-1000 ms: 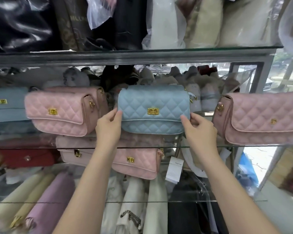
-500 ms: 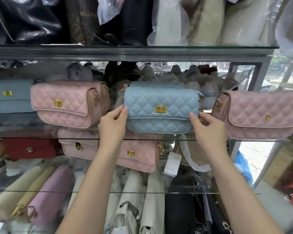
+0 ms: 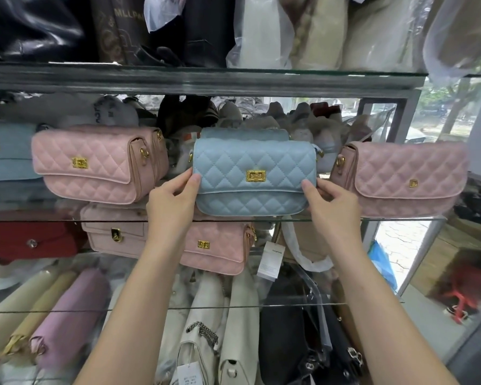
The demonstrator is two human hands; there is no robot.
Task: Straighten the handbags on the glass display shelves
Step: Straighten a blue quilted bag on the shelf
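Note:
A light blue quilted handbag (image 3: 254,173) with a gold clasp stands upright on the middle glass shelf (image 3: 331,218), facing me. My left hand (image 3: 172,202) grips its left end with the thumb on the front. My right hand (image 3: 332,202) grips its right end the same way. A pink quilted handbag (image 3: 95,165) sits to the left, turned at an angle. Another pink quilted handbag (image 3: 403,179) sits to the right. A second blue bag (image 3: 242,133) shows just behind the one I hold.
A blue bag (image 3: 6,154) sits at the far left edge. Below are a pink bag (image 3: 217,251), a beige bag (image 3: 114,232) and a red bag (image 3: 31,240). Dark and wrapped bags fill the top shelf (image 3: 206,79). The lowest shelf holds pale and black bags.
The blue handbag, held by both hands, has come lower and sits squarer to the front on the shelf; the view has shifted slightly right.

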